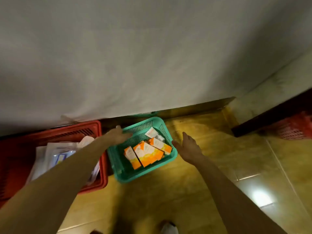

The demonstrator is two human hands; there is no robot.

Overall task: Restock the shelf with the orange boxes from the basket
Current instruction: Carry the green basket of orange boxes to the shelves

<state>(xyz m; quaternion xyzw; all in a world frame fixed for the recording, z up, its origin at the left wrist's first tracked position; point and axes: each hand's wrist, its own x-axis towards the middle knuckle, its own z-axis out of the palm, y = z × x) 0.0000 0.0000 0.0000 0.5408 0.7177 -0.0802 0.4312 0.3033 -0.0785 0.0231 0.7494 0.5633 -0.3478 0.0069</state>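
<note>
Teal rim: left fingers lie over the far-left edge of the basket — touching it, it seems; blur hides whether they curl round it.
Left hand: reaches in from lower left, forearm crossing above the red crate.
Right hand: fingers straight and relaxed, grasping nothing; thumb just beside the basket's right rim, contact unclear.
Boxes: orange-and-white, several lying jumbled in the basket's middle; one paler pack sits toward its far corner.
Basket: teal plastic mesh, on the floor, turned at an angle, touching or just beside the crate.
Crate: red, left of the basket, holding clear and white packets.
Floor: yellowish glossy tile with a bright glare patch at lower right.
Above: a broad grey surface — fills the upper frame, its lower edge just over basket and crate.
Far right: second red crate under a dark edge.
</note>
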